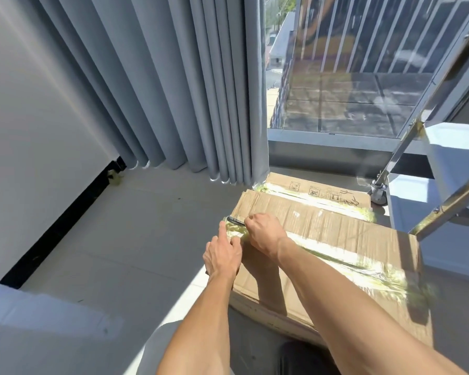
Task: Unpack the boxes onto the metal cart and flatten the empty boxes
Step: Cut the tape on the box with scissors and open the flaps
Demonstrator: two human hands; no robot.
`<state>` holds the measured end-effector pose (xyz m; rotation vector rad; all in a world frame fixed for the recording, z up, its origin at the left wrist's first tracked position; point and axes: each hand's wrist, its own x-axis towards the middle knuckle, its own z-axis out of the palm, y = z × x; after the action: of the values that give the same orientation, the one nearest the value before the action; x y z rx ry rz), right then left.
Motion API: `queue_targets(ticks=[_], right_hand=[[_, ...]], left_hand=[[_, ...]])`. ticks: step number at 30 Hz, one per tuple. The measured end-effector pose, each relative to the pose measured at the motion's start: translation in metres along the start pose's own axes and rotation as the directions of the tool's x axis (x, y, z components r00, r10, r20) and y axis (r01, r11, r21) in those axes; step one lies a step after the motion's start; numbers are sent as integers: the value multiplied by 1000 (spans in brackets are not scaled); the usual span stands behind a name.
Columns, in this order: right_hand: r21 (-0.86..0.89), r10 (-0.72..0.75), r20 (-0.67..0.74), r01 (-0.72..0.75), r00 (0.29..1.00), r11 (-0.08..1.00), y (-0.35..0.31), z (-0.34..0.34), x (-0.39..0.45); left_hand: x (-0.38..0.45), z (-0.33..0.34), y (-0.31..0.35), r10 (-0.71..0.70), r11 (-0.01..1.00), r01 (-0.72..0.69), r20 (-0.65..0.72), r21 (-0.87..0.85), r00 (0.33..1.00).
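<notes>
A grey pleated curtain point(195, 85) hangs at the left. On the floor point(136, 226), the left hand point(222, 255) presses straight fingers on the near box point(336, 255) at its left edge. The right hand point(266, 234), fingers curled, grips a dark blade point(234, 220) at the glossy tape point(333, 250). A second corrugated box point(322, 192) lies behind. The shiny metal cart point(428, 158) stands right. Unpacking looks barely begun; both boxes seem sealed.

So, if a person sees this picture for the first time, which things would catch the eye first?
Probably the two hands at the near-left corner of the taped cardboard box: the right hand holds a small dark tool on the shiny tape, and the left hand steadies the corner. Next, the grey curtain behind and the metal cart at right.
</notes>
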<state>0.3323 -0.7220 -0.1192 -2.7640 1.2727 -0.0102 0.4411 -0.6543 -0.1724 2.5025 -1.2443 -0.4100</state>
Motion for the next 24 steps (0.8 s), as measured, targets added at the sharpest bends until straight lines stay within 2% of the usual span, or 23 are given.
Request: queue_targets(ticks=[6,12,18,24], right_hand=[[-15,6,-21,-6,1000,1000,-5,-6,-2],[-82,109,59,-104,992,991,14,-5,-31],[-161,70,41,-62,997,985,14,-1,-32],[-271,-103,85,123,991,955,40,-11,-44]], left_hand=[[-2,4,-1,21,999,-20,-27,35,999],[-3,5,1,8,996,-5,-24,92,1000],[0,16,-1,18,990,-9,-66,140,998],[-2,19,7,35,988,-21,-86,153,996]])
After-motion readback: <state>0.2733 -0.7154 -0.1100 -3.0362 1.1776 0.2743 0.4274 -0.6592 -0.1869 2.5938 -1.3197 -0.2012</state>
